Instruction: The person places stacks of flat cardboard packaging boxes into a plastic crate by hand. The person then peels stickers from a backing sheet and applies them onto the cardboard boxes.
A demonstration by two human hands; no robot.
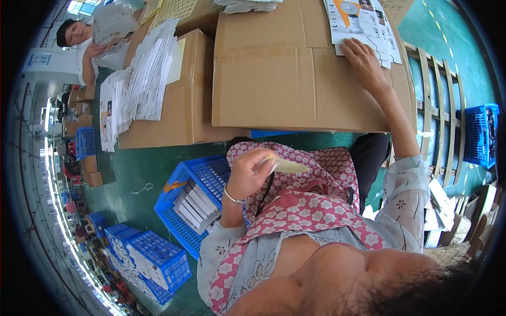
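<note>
My left hand (247, 173) is raised over my lap, its thumb and fingers closed on a small pale yellow sheet (291, 167). The sheet looks thin and slightly curved; its exact kind is unclear. Farther off to the right, my right hand (363, 64) lies with fingers stretched over the near end of some flat printed white cartons (352, 20). They overlap one another at the far right of a large brown cardboard box (263, 87), which serves as a work surface.
Folded white cartons (153, 79) lie fanned on a lower cardboard box (174, 124) at left, where a co-worker (87, 47) handles printed sheets. A blue crate (182, 221) with white pieces stands by my left side. Wooden pallets (435, 110) and another blue crate (480, 136) are at right.
</note>
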